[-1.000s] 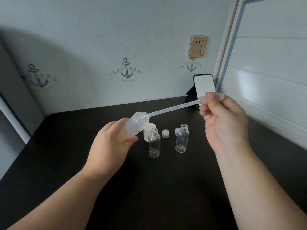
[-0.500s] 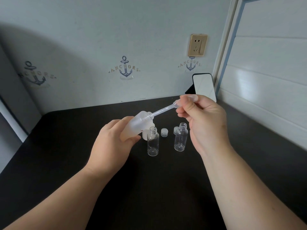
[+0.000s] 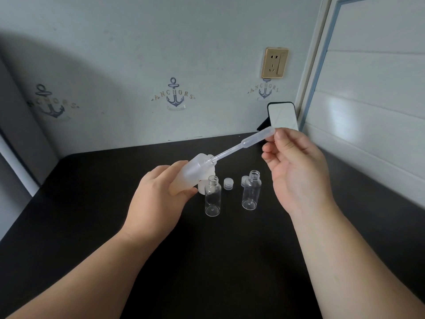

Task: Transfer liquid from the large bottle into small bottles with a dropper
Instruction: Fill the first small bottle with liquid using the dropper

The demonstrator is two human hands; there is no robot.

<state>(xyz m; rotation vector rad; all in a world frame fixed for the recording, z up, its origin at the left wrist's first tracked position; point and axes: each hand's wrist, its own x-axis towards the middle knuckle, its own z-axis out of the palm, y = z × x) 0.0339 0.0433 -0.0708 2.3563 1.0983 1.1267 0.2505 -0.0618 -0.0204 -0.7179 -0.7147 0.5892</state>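
The right hand (image 3: 296, 171) has slid back to pinch the clear plastic dropper (image 3: 243, 145) by its bulb end, the tip staying in the frosted large bottle (image 3: 195, 172) gripped by the left hand (image 3: 158, 201), so drawing liquid seems next.

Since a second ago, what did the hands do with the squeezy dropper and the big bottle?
The right hand pushed the dropper deeper into the large bottle, then drew it partly back; its bulb now shows clear of the fingers, pinched only at the top end. The left hand kept holding the tilted bottle. Both small bottles and the loose caps stayed put on the table.
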